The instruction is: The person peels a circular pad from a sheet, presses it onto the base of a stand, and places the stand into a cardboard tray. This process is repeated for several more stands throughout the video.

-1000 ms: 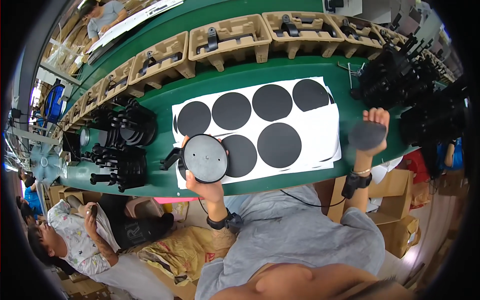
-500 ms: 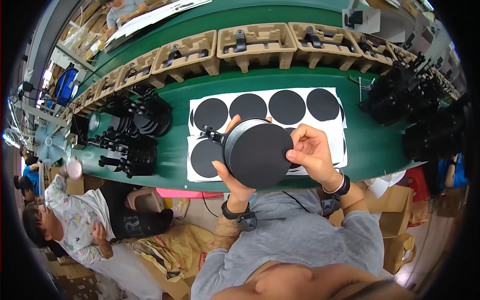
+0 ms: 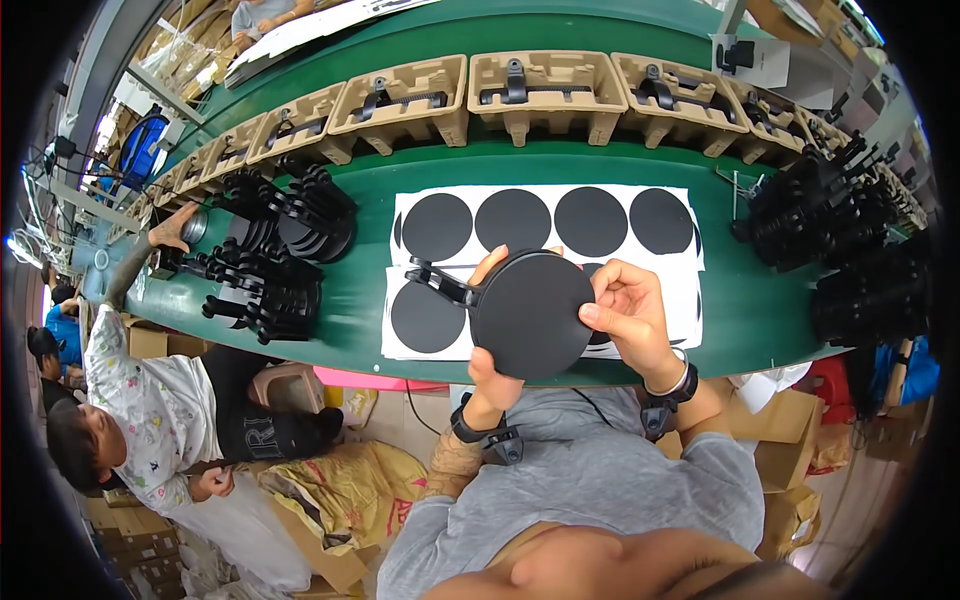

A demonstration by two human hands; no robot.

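A round black plate with a short black arm is held up in front of me over the near edge of the green table. My left hand grips it from below and behind. My right hand presses a black disc sticker onto its face at the right rim. Under them lie white backing sheets carrying several black round stickers, such as one at the lower left.
Piles of black round parts sit at the left and at the right. Tan pulp trays with black parts line the back. A person in a patterned shirt works at my left, one hand on the table.
My left hand lifted the round plate toward me. My right hand brought a black disc from the right and now presses it on the plate's face.
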